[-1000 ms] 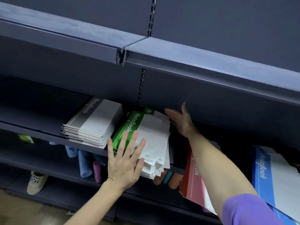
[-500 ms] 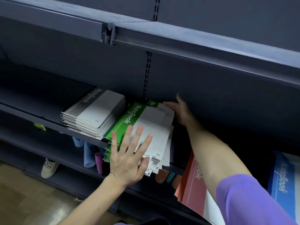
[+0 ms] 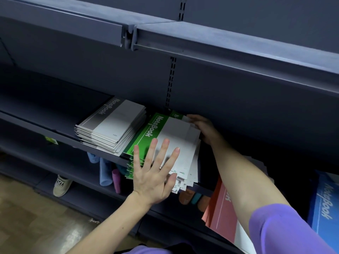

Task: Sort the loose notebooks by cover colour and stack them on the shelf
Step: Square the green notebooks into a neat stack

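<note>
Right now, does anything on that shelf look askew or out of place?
Yes. The green notebooks sit fanned and uneven, overhanging the shelf edge, unlike the neater grey notebooks beside them. The left hand lies flat on them; the right hand is at their far corner.

A shop: slotted gondola shelving (image 3: 229, 57) stocked with stacked notebooks (image 3: 113, 129)

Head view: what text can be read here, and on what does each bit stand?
"NoteBook": grey notebook stack.
"NoteBook": green notebook stack.
"NoteBook": blue notebook.
Partly hidden letters, unreadable: red notebook.
"YOY": beige shoe.
Small cover print and yellow shelf tag: too small to read.
</note>
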